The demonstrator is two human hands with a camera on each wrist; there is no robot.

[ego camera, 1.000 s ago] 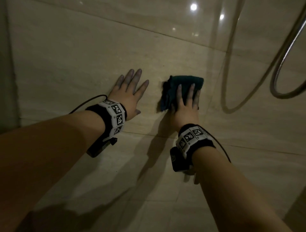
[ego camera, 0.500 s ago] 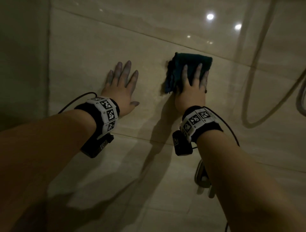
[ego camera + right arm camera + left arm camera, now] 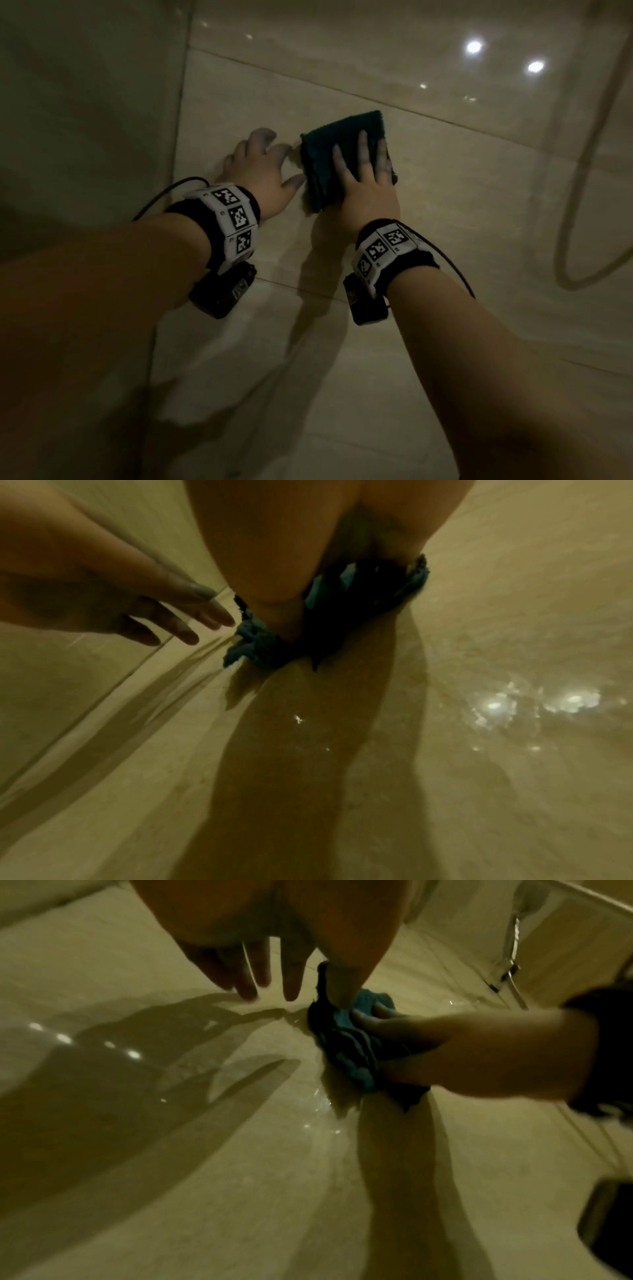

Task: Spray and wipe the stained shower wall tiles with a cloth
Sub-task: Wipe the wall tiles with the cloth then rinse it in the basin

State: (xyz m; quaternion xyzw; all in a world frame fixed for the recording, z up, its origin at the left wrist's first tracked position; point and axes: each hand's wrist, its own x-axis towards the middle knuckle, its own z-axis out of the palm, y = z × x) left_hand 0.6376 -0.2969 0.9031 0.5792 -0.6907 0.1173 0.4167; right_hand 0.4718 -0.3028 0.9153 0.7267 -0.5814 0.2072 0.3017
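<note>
A folded dark teal cloth (image 3: 330, 154) lies flat against the beige shower wall tile (image 3: 445, 212). My right hand (image 3: 363, 181) presses it to the wall with straight, spread fingers laid over it. In the right wrist view the cloth (image 3: 263, 647) bunches under the thumb. My left hand (image 3: 260, 164) rests on the wall just left of the cloth, its thumb close to the cloth's edge and nothing held. In the left wrist view its fingers (image 3: 257, 974) point at the tile beside the cloth (image 3: 346, 1047). No spray bottle is in view.
The corner with the side wall (image 3: 178, 137) runs just left of my left hand. A shower hose (image 3: 580, 168) hangs in a loop at the right. Shower fittings (image 3: 510, 961) show at the far right. Wet streaks and drops glint on the tile (image 3: 534, 704).
My right hand has slid the cloth up and then left across the tile, until it is beside my left hand. The left hand's fingers have arched a little. The view has swung toward the corner.
</note>
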